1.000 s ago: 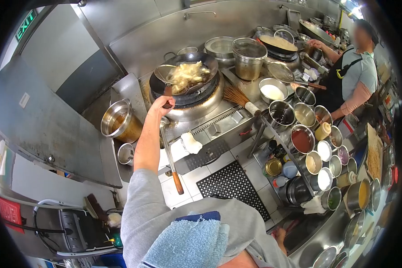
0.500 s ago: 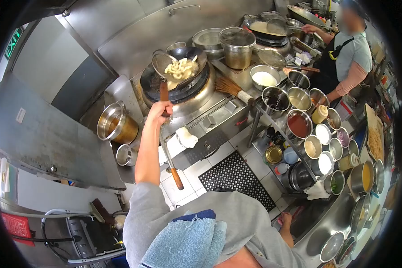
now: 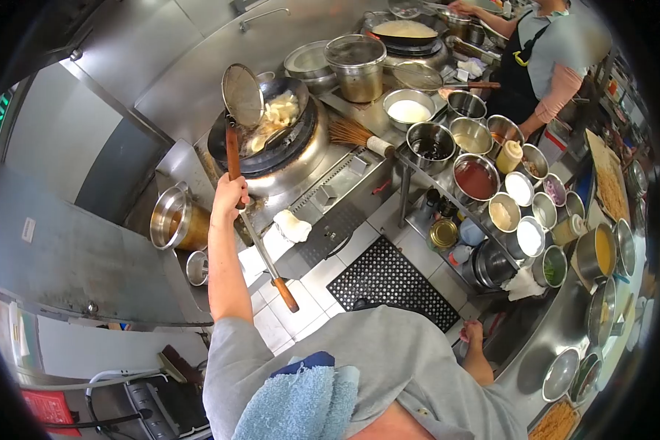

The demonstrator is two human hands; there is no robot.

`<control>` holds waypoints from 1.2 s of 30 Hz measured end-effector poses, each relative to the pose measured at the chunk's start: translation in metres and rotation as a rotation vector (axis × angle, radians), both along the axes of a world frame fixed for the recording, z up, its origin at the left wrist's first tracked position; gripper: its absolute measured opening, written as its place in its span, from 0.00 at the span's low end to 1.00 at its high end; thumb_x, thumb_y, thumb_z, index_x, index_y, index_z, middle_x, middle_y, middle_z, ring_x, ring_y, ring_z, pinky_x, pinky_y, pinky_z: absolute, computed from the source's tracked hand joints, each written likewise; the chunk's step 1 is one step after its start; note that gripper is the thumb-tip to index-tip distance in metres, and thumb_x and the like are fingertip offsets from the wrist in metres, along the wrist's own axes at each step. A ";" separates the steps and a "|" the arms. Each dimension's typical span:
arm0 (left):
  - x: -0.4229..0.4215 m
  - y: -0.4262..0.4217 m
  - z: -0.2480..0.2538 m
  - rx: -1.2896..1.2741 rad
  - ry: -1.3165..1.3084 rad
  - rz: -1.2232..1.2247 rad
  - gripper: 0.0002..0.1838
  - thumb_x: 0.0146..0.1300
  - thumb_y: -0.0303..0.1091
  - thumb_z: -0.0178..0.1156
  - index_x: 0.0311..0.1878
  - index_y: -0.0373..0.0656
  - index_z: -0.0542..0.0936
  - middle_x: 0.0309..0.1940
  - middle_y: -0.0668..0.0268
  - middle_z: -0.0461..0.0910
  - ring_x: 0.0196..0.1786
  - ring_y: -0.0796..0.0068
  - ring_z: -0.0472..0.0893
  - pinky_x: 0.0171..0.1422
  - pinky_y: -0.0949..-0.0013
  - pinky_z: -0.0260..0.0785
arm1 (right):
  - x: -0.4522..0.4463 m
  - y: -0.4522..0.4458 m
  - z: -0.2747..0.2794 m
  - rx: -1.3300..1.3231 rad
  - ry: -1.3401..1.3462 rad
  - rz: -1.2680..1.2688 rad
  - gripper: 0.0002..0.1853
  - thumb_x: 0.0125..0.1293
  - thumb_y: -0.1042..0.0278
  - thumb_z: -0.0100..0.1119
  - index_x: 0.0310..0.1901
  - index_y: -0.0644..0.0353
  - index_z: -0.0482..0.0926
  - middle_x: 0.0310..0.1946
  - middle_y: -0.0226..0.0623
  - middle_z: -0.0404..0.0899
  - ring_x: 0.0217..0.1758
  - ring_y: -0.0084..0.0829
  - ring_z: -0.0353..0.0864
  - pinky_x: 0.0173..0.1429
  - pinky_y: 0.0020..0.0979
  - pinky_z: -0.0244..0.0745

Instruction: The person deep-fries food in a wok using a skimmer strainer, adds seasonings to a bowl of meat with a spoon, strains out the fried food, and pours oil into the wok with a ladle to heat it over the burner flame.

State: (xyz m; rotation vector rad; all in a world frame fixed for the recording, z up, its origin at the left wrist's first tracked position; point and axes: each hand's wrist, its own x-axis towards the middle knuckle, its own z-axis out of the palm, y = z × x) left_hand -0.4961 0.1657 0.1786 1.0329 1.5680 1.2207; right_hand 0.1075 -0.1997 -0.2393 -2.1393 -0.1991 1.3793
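My left hand [image 3: 231, 192] is closed round the wooden handle of a round mesh strainer [image 3: 242, 95]. The strainer is raised and tilted at the left side of a black wok [image 3: 298, 93] on the burner. Pale pieces of food [image 3: 279, 114] lie in the wok, some way apart from the mesh. Just below my left hand, a long metal utensil with a wooden grip [image 3: 285, 295] slants down past the stove's front edge; its upper end is hidden. My right hand [image 3: 473, 331] hangs low at my side with its fingers curled in, and I see nothing in it.
A bamboo brush [image 3: 352, 136] and a white cloth [image 3: 292, 226] lie on the stove front. Several sauce and seasoning pots, such as a red sauce pot [image 3: 477, 177], fill the right-hand rack. A co-worker [image 3: 543, 62] stands beyond it. A perforated mat [image 3: 392, 282] covers the floor.
The strainer has tipped upright and moved left, away from the food, which now lies in the wok. My right hand has risen slightly. The whole view has shifted.
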 end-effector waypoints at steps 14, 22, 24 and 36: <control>-0.024 0.044 -0.034 -0.099 0.557 0.081 0.10 0.54 0.23 0.47 0.40 0.35 0.68 0.14 0.66 0.62 0.09 0.75 0.61 0.11 0.69 0.53 | -0.032 -0.011 0.022 -0.175 -0.229 0.052 0.09 0.58 0.67 0.56 0.33 0.64 0.80 0.20 0.40 0.80 0.18 0.32 0.79 0.23 0.33 0.76; -0.023 0.042 -0.054 -0.085 0.346 0.076 0.12 0.56 0.23 0.45 0.45 0.36 0.68 0.17 0.69 0.60 0.11 0.79 0.57 0.14 0.74 0.53 | -0.047 -0.021 0.027 -0.243 -0.309 0.214 0.16 0.58 0.60 0.55 0.21 0.63 0.80 0.17 0.40 0.79 0.22 0.34 0.81 0.31 0.37 0.78; -0.013 0.030 -0.026 -0.070 0.323 -0.011 0.06 0.57 0.24 0.46 0.39 0.39 0.68 0.16 0.70 0.60 0.12 0.81 0.57 0.14 0.74 0.53 | -0.053 -0.025 0.030 -0.226 -0.343 0.216 0.15 0.56 0.61 0.54 0.20 0.63 0.80 0.17 0.41 0.80 0.23 0.35 0.82 0.33 0.38 0.78; -0.021 -0.002 -0.022 0.019 0.163 -0.050 0.02 0.55 0.23 0.50 0.31 0.39 0.67 0.14 0.69 0.64 0.12 0.78 0.63 0.14 0.71 0.54 | -0.031 -0.012 -0.030 -0.006 0.060 0.071 0.06 0.60 0.68 0.52 0.31 0.59 0.76 0.21 0.38 0.76 0.22 0.36 0.78 0.22 0.39 0.75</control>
